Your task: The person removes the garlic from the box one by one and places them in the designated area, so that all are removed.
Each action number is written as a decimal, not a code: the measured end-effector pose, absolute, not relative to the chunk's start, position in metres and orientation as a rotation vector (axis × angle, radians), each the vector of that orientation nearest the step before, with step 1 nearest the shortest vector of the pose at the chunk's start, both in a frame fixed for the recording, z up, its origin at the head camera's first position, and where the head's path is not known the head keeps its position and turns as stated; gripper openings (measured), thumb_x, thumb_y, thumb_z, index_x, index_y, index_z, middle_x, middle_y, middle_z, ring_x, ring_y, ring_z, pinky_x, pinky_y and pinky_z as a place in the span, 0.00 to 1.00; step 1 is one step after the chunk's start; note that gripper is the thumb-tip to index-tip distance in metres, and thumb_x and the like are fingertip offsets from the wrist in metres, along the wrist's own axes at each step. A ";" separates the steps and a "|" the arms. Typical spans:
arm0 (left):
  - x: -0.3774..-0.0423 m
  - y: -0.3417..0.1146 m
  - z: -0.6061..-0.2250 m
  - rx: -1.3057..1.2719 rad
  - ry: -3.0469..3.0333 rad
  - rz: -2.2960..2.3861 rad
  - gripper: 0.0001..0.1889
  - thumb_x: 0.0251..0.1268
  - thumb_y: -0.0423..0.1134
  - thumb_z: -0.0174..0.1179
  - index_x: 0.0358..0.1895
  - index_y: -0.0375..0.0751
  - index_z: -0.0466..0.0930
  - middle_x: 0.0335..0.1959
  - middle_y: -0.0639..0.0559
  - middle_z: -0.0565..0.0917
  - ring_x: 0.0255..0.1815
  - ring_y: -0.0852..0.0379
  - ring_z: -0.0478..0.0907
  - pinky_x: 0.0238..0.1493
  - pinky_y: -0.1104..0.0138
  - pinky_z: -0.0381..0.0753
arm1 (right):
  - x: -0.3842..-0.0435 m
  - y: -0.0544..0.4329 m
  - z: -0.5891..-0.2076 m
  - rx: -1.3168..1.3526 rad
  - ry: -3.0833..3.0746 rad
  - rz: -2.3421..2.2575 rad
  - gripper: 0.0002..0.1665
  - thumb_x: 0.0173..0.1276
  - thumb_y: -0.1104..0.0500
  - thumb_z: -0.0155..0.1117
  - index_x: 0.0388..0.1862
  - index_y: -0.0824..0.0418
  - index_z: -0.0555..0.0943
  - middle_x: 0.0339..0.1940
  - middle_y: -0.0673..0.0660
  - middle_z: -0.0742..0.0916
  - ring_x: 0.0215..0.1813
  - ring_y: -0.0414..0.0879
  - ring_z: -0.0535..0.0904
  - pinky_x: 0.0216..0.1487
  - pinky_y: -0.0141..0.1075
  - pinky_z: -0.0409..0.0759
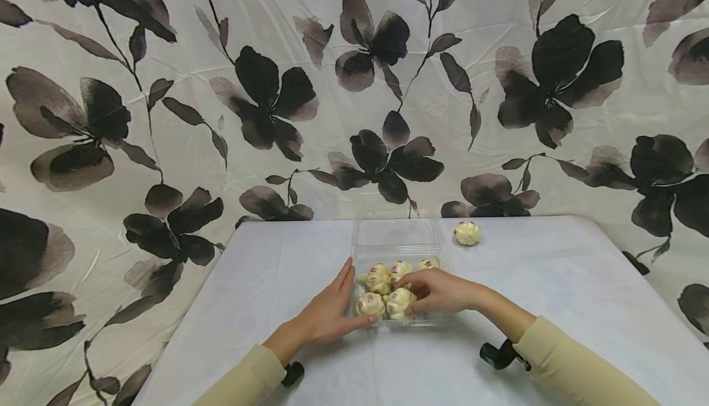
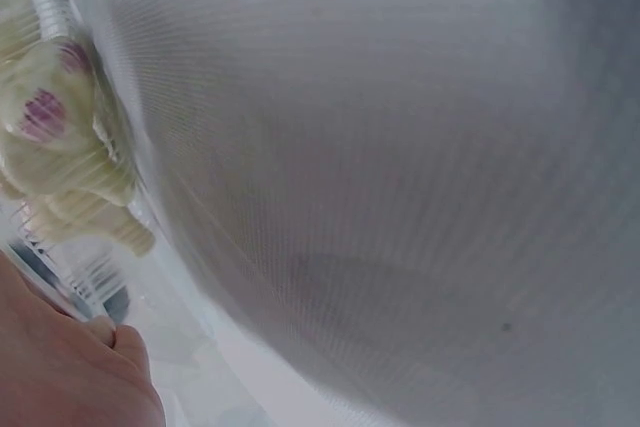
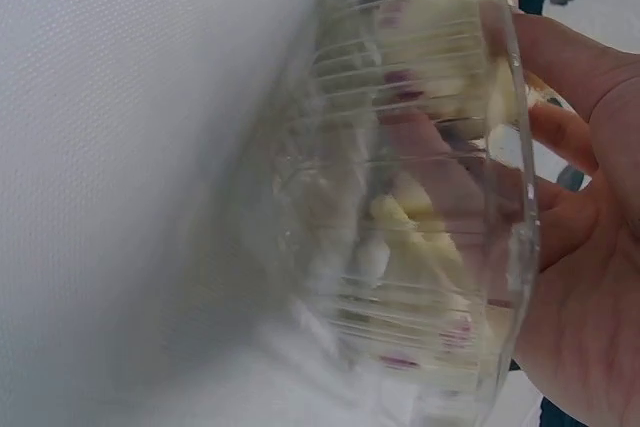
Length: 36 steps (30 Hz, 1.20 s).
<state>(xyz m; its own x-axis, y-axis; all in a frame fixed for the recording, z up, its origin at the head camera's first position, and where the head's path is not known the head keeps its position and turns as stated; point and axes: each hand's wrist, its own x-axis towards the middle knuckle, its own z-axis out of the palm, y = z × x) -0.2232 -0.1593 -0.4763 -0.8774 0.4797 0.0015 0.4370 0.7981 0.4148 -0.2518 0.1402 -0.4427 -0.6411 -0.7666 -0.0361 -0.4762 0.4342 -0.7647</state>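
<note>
A clear plastic clamshell box point(image 1: 423, 322) stands on the table, with several cream garlic bulbs point(image 1: 378, 278) streaked with purple inside. My left hand point(image 1: 328, 309) lies along the box's left side, fingers straight, its thumb over the front left corner. In the left wrist view, part of that hand point(image 2: 80, 377) shows below the bulbs. My right hand point(image 1: 440, 291) reaches in from the right and holds the front right garlic bulb point(image 1: 400, 303) between thumb and fingers. Through the box wall point(image 3: 520, 237) in the right wrist view, its fingers appear among the bulbs.
The box's transparent lid point(image 1: 396, 234) is folded back behind it. One more garlic bulb point(image 1: 468, 233) sits outside, near the table's back right. A white cloth covers the table point(image 1: 554, 270), and a floral curtain point(image 1: 332, 111) hangs right behind it.
</note>
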 end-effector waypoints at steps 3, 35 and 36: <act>-0.223 -0.159 -0.476 0.729 2.875 0.634 0.65 0.59 0.81 0.51 0.84 0.36 0.36 0.86 0.46 0.34 0.81 0.41 0.53 0.75 0.49 0.65 | -0.252 0.143 -0.440 -1.058 2.307 -1.064 0.30 0.70 0.53 0.72 0.67 0.63 0.78 0.48 0.49 0.88 0.54 0.46 0.85 0.56 0.39 0.82; -0.225 -0.155 -0.476 0.730 2.903 0.635 0.65 0.60 0.80 0.52 0.83 0.34 0.37 0.86 0.44 0.36 0.81 0.41 0.53 0.75 0.50 0.64 | -0.249 0.175 -0.428 -1.059 2.376 -1.203 0.26 0.70 0.55 0.72 0.64 0.59 0.79 0.47 0.50 0.88 0.49 0.43 0.85 0.51 0.35 0.84; -0.226 -0.155 -0.476 0.728 2.906 0.630 0.65 0.60 0.80 0.52 0.83 0.34 0.37 0.86 0.44 0.36 0.81 0.41 0.53 0.75 0.50 0.64 | -0.250 0.177 -0.428 -1.049 2.380 -1.205 0.26 0.70 0.54 0.73 0.64 0.59 0.79 0.47 0.50 0.88 0.50 0.43 0.85 0.52 0.35 0.84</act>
<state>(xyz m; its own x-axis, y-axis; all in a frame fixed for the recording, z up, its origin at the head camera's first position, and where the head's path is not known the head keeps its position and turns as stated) -0.2255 -0.1551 -0.4762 -0.8838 0.4673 0.0220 0.4345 0.8025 0.4089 -0.2497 0.1769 -0.4276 -0.6996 -0.7104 0.0766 -0.4821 0.3902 -0.7845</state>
